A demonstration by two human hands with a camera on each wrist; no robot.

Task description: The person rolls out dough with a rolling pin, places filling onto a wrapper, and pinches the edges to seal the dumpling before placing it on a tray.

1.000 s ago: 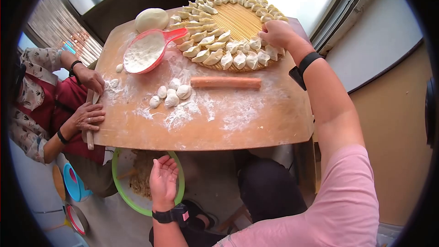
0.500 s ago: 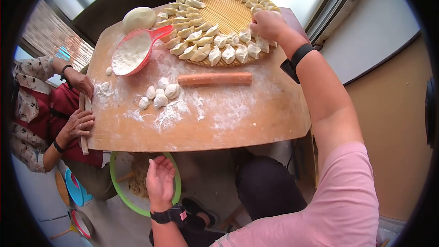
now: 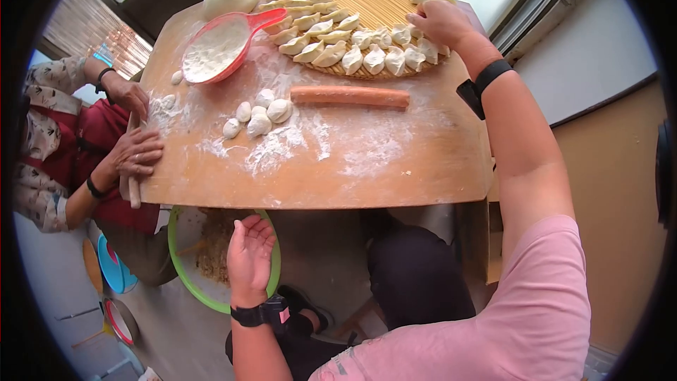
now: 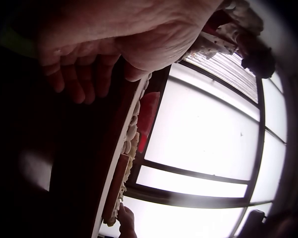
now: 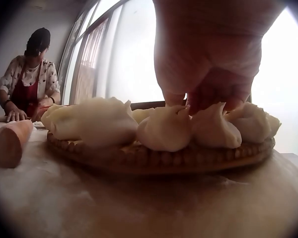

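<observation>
My right hand is at the right side of a round woven tray, its fingers curled down round a dumpling that the hand mostly hides. Pale, pleated dumplings stand in rings along the tray's rim. From the right wrist view, the fingertips reach down just behind the front row of dumplings. Below the table's near edge, my left hand hangs palm up with loosely bent fingers and nothing in it. The left wrist view shows those fingers relaxed.
On the floured table lie a reddish rolling pin, several dough pieces, a red scoop of flour and a large dough ball. Another person rolls at the left. A green-rimmed basin stands below.
The head view has swung, shifting the table in the picture. My right hand stays at the tray's right side, fingers among the dumplings. My left hand keeps its pose.
</observation>
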